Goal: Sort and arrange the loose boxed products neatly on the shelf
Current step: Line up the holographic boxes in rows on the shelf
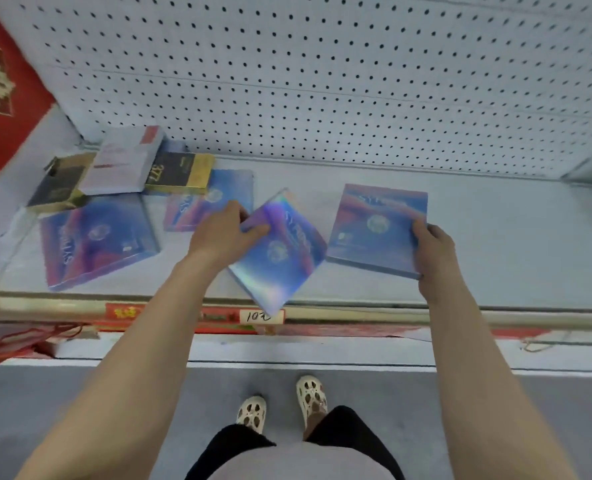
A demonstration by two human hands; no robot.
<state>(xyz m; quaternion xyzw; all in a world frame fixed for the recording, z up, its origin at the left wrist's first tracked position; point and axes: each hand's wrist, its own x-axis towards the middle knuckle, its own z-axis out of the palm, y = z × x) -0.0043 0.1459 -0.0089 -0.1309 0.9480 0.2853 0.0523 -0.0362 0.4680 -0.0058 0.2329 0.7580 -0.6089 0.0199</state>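
My left hand [227, 230] grips the upper left corner of a shiny blue holographic box [280, 258], tilted like a diamond above the shelf's front. My right hand [433, 251] holds the right edge of a second blue box [374, 226] lying flat on the white shelf [512, 237]. Two more blue boxes lie flat to the left, one large [93, 240] near the front and one [208, 202] further back. At the back left sit a pale pink box [121, 164] and two black-and-gold boxes [180, 173] [59, 187], partly stacked.
A white pegboard wall [322, 81] closes the shelf's back. A metal rail with a handwritten price tag [261, 317] runs along the front edge. A red banner [0, 84] hangs at the left. A lower shelf holds red items [21, 341]. My feet stand on grey floor.
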